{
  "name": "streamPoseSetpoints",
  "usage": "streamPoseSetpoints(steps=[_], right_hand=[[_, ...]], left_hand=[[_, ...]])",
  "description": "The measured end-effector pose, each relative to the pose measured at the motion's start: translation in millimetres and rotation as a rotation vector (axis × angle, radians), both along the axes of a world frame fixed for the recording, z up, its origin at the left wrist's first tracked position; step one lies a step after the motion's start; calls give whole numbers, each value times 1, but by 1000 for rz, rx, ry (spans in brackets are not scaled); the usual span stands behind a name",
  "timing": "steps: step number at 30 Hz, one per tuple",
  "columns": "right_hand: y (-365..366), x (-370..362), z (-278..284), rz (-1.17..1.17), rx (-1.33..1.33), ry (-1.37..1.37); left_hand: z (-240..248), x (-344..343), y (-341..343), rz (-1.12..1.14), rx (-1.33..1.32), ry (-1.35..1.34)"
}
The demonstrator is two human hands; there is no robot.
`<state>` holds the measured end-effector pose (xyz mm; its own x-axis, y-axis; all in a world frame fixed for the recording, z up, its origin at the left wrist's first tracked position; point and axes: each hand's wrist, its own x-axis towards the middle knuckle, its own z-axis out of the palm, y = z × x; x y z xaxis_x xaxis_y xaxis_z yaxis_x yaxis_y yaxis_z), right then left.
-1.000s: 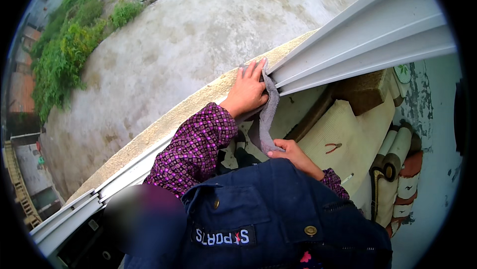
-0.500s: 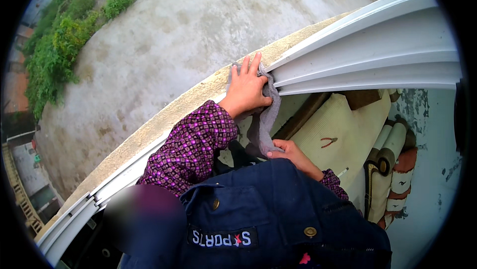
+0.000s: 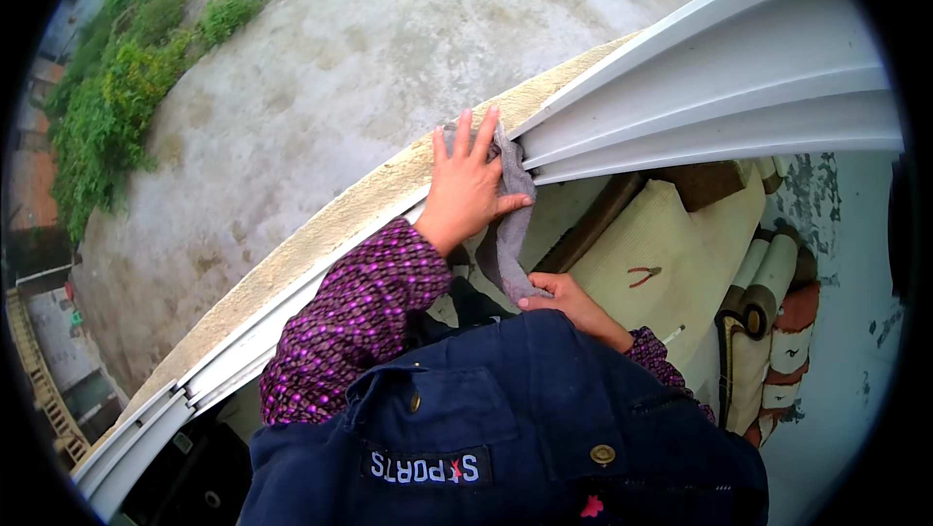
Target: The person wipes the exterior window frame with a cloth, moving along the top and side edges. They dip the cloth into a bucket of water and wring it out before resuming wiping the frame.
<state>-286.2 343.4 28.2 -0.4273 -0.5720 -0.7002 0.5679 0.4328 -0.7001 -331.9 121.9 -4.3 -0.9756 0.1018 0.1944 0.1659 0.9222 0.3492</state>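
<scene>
My left hand (image 3: 466, 181) lies with its fingers spread over a grey cloth (image 3: 509, 235), on the window sill (image 3: 292, 249) beside the end of a white sliding frame (image 3: 680, 89). Its thumb points right, across the cloth. From there the cloth hangs down as a twisted strip toward my body. Lower and to the right, my right hand (image 3: 578, 310) pinches the cloth's lower end between thumb and fingers. Part of the cloth is hidden beneath my left palm.
White window tracks (image 3: 219, 366) run along the sill at lower left. Outside lies a concrete yard (image 3: 321, 89), with green bushes (image 3: 112, 137). Indoors, red-handled pliers (image 3: 643, 276) rest on a pale ribbed surface (image 3: 612, 244), near several rolled materials (image 3: 768, 278) by the wall.
My left hand has shifted slightly left along the sill, its fingers spread on the cloth. My right hand keeps its hold on the lower end. The view has tilted a little.
</scene>
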Motion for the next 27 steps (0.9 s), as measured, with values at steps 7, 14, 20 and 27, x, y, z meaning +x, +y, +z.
streamPoseSetpoints(steps=[7,14,20,27], right_hand=[[5,2,4,-40,1,1],[13,6,11,-34,50,47],[16,9,8,-63,-16,-12],[5,4,10,-8,-3,26]], left_hand=[[8,0,19,128,-59,27],[11,39,7,192,-70,-114],[4,12,9,98,66,-15],[-2,17,5,102,50,72]])
